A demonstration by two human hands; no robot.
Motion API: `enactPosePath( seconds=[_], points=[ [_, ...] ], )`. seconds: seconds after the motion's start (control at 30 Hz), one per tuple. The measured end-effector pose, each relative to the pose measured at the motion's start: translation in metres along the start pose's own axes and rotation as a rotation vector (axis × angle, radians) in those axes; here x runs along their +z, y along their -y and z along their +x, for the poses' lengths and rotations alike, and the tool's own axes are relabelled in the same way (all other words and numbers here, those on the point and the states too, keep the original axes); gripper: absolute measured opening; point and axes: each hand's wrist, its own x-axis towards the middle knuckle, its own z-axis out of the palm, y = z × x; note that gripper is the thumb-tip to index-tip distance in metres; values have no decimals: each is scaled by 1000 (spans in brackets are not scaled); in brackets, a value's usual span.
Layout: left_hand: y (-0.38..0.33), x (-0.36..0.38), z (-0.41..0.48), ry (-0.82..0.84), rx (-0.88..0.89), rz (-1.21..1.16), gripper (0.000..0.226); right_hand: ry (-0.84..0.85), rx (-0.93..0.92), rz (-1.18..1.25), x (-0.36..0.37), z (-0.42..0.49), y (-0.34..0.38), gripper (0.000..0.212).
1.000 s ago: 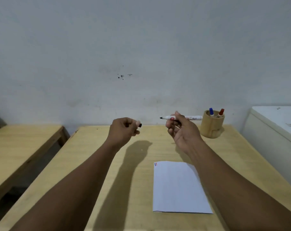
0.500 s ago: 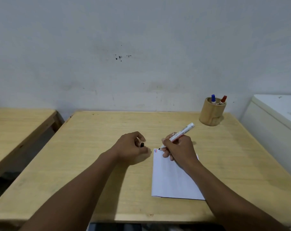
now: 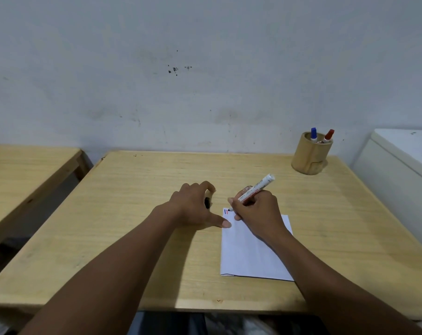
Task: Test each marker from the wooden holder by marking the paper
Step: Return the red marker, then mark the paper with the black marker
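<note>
My right hand grips an uncapped white marker, its black tip touching the top left corner of the white paper. A short blue line and a red line sit on that corner, right by the tip. My left hand rests on the table beside the paper, its thumb pressing the sheet's left edge, and pinches the marker's black cap. At the back right stands the round wooden holder with a blue-capped marker and a red-capped marker upright in it.
The paper lies on a light wooden table against a white wall. A second wooden table stands to the left across a gap. A white cabinet or appliance borders the table's right side.
Both hands came down from mid-air to the table. The marker tip now meets the paper's top left corner, and my left thumb has spread onto the sheet's edge.
</note>
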Motion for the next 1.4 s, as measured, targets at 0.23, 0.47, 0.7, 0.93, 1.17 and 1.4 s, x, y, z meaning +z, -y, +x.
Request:
enactPosePath(
  seconds=[0.23, 0.47, 0.7, 0.93, 1.17, 1.4],
  points=[
    [0, -2, 1, 10, -8, -39, 105, 14, 53, 96, -3, 3, -1, 19],
    [21, -9, 8, -110, 51, -313, 7, -105, 448, 719, -28, 27, 20, 19],
    [-36, -53, 34, -175, 121, -1027, 11, 7, 341, 902, -83, 71, 75, 12],
    [-113, -66, 82, -52, 169, -1338, 16, -26, 213, 833, -121, 101, 94, 19],
    [-143, -60, 118, -14, 189, -1339, 17, -112, 160, 807, -137, 124, 77, 21],
    [-163, -50, 138, -40, 198, -1234, 19, -113, 132, 754, -137, 139, 60, 21]
  ],
)
